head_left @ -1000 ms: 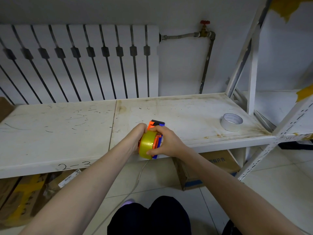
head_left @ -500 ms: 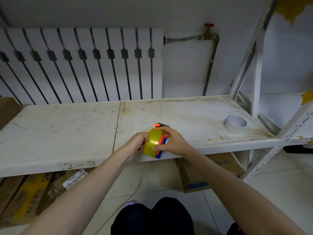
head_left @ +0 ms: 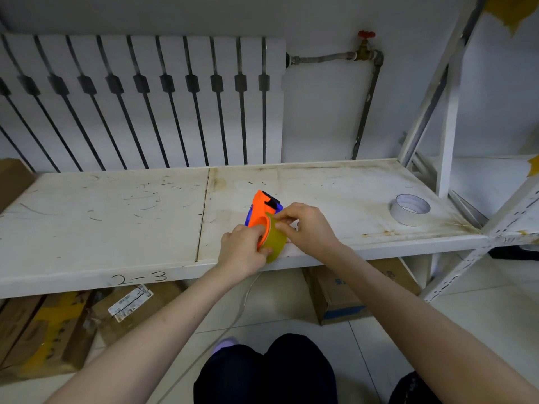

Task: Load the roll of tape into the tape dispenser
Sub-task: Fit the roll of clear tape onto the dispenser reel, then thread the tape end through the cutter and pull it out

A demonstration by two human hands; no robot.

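An orange and blue tape dispenser (head_left: 260,209) lies over the front part of the white shelf (head_left: 116,217), its blue head pointing away from me. A yellow roll of tape (head_left: 276,242) sits at the dispenser's near end, against its orange side. My left hand (head_left: 240,249) grips the near end of the dispenser and the roll from the left. My right hand (head_left: 306,225) pinches the top edge of the yellow roll with thumb and fingers. Whether the roll sits on the dispenser's hub is hidden by my fingers.
A white roll of tape (head_left: 409,209) lies flat on the shelf's right end. A radiator (head_left: 140,103) and a pipe with a red valve (head_left: 366,35) stand behind. Shelf uprights (head_left: 446,121) rise at right. Cardboard boxes (head_left: 344,293) sit under the shelf.
The dispenser has turned from standing behind the roll to lying flatter with its orange side up. My right hand shifted from wrapping the dispenser to pinching the roll's top edge.
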